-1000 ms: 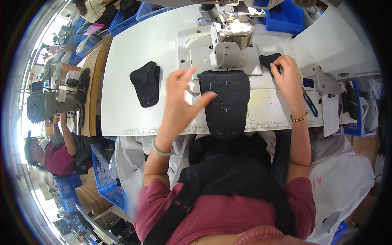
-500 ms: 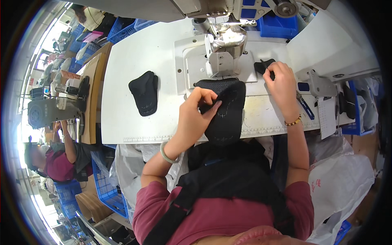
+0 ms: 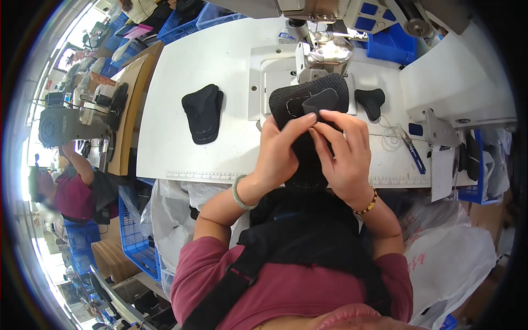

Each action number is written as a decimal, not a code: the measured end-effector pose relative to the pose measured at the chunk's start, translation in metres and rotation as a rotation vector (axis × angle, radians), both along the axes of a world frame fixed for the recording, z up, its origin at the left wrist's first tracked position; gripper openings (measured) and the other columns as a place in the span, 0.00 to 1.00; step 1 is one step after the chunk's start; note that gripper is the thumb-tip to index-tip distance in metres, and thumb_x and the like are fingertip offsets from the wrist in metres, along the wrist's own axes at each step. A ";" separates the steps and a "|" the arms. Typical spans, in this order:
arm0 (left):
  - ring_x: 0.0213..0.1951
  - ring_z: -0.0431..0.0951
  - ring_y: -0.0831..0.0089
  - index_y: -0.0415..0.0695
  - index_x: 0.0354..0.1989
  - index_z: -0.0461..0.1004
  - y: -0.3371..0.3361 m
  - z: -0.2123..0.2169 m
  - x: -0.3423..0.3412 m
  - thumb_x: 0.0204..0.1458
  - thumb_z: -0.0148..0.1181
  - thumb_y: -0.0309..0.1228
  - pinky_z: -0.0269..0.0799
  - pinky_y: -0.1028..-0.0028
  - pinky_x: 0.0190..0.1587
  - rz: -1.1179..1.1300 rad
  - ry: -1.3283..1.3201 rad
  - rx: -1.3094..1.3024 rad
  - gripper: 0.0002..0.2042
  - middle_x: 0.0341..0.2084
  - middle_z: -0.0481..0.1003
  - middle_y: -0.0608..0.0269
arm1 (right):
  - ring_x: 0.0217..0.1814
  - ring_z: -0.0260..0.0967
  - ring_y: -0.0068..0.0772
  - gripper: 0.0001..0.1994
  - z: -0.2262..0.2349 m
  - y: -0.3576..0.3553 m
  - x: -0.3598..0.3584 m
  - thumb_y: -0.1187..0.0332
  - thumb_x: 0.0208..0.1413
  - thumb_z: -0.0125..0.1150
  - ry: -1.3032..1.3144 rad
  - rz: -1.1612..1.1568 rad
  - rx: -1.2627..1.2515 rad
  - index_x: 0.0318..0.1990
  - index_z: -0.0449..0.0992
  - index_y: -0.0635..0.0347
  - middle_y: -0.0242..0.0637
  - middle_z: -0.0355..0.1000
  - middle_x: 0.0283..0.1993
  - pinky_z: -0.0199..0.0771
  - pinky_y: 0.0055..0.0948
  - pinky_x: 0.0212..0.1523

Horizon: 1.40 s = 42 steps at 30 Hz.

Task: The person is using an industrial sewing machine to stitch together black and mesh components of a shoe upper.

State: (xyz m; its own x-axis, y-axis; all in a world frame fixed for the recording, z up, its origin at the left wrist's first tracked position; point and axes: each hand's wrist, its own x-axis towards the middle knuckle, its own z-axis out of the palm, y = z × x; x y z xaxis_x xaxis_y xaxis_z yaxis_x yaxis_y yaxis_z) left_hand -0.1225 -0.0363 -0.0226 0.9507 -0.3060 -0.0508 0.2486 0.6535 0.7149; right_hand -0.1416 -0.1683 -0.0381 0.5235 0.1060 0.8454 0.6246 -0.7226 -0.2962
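Observation:
In front of the sewing machine (image 3: 322, 52), my hands meet over a black padded fabric panel (image 3: 285, 99) with white stitch marks. A smaller black patch (image 3: 322, 101) lies against its upper part. My left hand (image 3: 280, 151) is closed on the panel's left side, its thumb at the patch's lower end. My right hand (image 3: 347, 151) pinches the patch's lower edge between thumb and fingers. The fingers hide the middle of the panel; its lower end hangs near the table's front edge.
Black panels (image 3: 202, 114) lie stacked on the left of the white table (image 3: 165, 148). To the right are small black patches (image 3: 370, 102), loose thread (image 3: 391, 137) and a blue-handled cutter (image 3: 413, 154). A blue bin (image 3: 391, 48) stands behind. A co-worker (image 3: 77, 192) sits far left.
My right hand has come from the small patches on the right to the panel, bringing one patch onto it. The panel has opened out flatter, and the view has shifted slightly.

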 end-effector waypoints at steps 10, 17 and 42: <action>0.37 0.74 0.81 0.37 0.45 0.71 -0.018 -0.002 0.000 0.58 0.55 0.28 0.71 0.79 0.41 0.132 -0.157 0.126 0.10 0.37 0.75 0.64 | 0.33 0.64 0.20 0.07 0.000 -0.004 0.005 0.75 0.50 0.65 0.447 0.075 0.729 0.34 0.72 0.61 0.32 0.67 0.35 0.67 0.19 0.34; 0.34 0.74 0.82 0.38 0.42 0.74 -0.018 -0.005 0.003 0.58 0.55 0.28 0.71 0.81 0.38 0.142 -0.126 0.063 0.08 0.35 0.76 0.66 | 0.29 0.63 0.13 0.07 0.002 0.000 0.011 0.74 0.53 0.64 0.658 0.307 1.007 0.31 0.70 0.63 0.28 0.68 0.29 0.65 0.15 0.32; 0.33 0.74 0.83 0.36 0.39 0.76 -0.016 -0.003 0.007 0.56 0.57 0.27 0.71 0.82 0.37 0.201 -0.151 0.137 0.07 0.33 0.77 0.66 | 0.29 0.60 0.11 0.07 -0.002 0.007 0.019 0.73 0.54 0.62 0.586 0.344 1.009 0.31 0.69 0.62 0.25 0.67 0.28 0.62 0.13 0.31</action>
